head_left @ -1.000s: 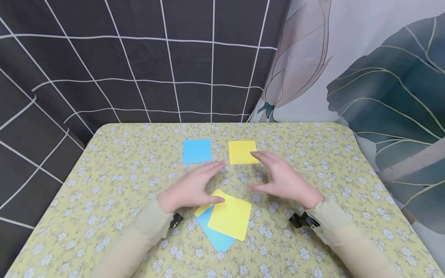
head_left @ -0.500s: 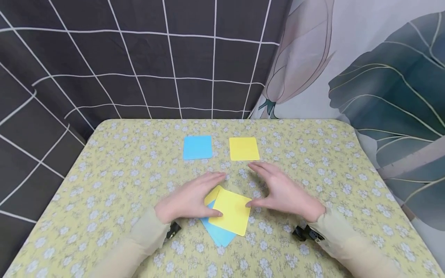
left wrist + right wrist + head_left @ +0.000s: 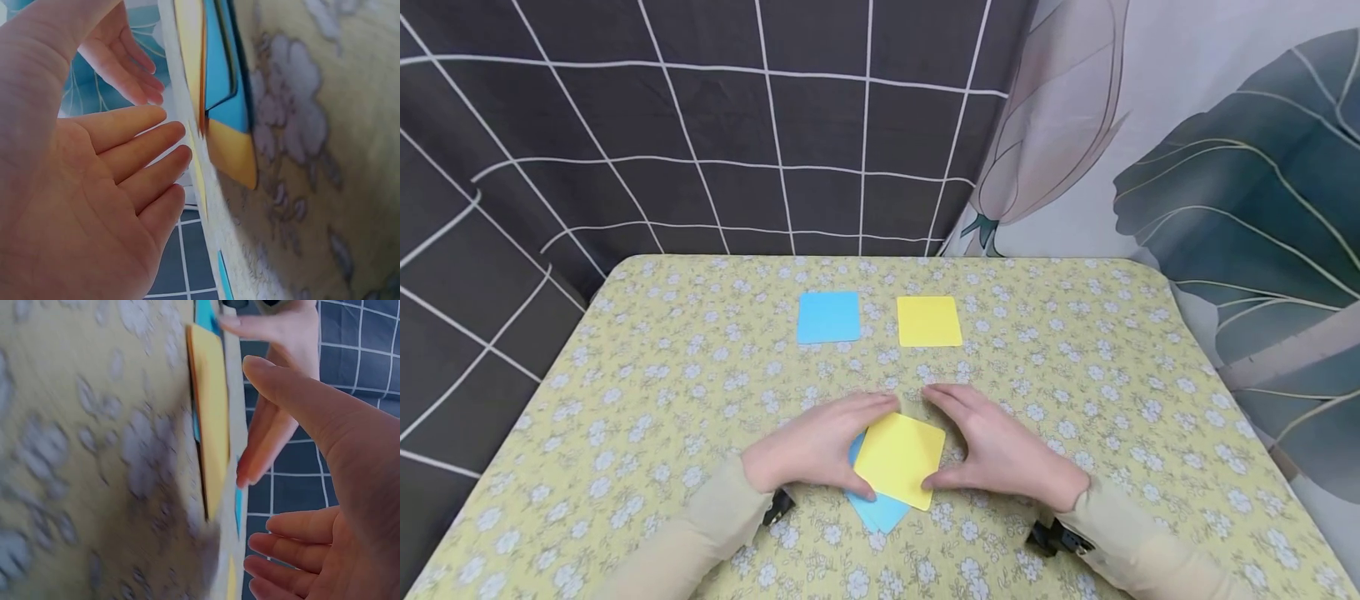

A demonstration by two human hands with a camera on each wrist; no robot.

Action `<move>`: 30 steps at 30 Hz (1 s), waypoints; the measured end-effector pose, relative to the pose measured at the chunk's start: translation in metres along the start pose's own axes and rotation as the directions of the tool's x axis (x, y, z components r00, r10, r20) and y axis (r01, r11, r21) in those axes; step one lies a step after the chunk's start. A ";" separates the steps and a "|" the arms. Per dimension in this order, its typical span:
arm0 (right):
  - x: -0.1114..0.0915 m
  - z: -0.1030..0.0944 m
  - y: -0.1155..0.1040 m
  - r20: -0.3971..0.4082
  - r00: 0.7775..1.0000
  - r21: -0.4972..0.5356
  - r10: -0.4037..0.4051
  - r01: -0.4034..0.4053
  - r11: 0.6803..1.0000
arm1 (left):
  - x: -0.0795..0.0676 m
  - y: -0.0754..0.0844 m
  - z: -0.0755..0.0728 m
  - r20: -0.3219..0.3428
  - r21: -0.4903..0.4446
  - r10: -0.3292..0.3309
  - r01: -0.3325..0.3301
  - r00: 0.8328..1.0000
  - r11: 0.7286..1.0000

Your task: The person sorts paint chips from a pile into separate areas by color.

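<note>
Square cards lie in a loose fanned pile between the two hands. On top is a yellow card (image 3: 901,460); blue cards (image 3: 886,513) stick out beneath it toward the person. In the left wrist view, the corner of another yellow card (image 3: 232,153) juts out under the blue ones. The left hand (image 3: 823,446) curves around the pile's left side, its fingers loosely extended and apart from the cards in its wrist view. From the right, the right hand (image 3: 1003,454) arches with thumb and fingers spread, its thumb tip over the top card's edge; contact cannot be told.
Farther back on the flowered tablecloth (image 3: 647,400), a single blue card (image 3: 828,317) lies left of a single yellow card (image 3: 928,322). Behind the table hangs a dark grid-patterned cloth (image 3: 715,125), with a floral curtain (image 3: 1240,208) at the right.
Both hands have drawn back toward the person, from near the far cards to either side of the pile, and come closer together around it. The far cards stay in place on the cloth.
</note>
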State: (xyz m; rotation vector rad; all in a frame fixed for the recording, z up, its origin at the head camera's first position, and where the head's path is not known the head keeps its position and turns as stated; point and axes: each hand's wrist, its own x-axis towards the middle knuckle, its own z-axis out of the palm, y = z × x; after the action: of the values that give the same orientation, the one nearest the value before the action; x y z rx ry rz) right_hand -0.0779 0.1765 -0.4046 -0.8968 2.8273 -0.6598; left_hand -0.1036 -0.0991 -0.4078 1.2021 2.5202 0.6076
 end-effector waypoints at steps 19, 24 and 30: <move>-0.010 0.021 -0.004 0.033 0.999 0.067 0.002 -0.004 0.998 | 0.001 -0.003 0.006 0.015 -0.071 0.005 -0.004 1.000 0.997; -0.010 0.023 -0.005 0.042 0.999 0.063 0.005 -0.008 0.998 | 0.000 -0.003 0.006 0.009 -0.067 0.006 -0.005 1.000 0.998; -0.009 0.022 -0.006 0.049 0.999 0.075 -0.001 -0.003 0.997 | 0.000 -0.003 0.006 0.014 -0.074 0.002 -0.001 1.000 0.997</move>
State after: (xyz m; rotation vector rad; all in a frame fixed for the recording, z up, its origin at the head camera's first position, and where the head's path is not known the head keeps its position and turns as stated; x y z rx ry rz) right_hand -0.0628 0.1690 -0.4226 -0.8869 2.7399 -0.7279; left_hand -0.1033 -0.0994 -0.4141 1.1783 2.4628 0.6836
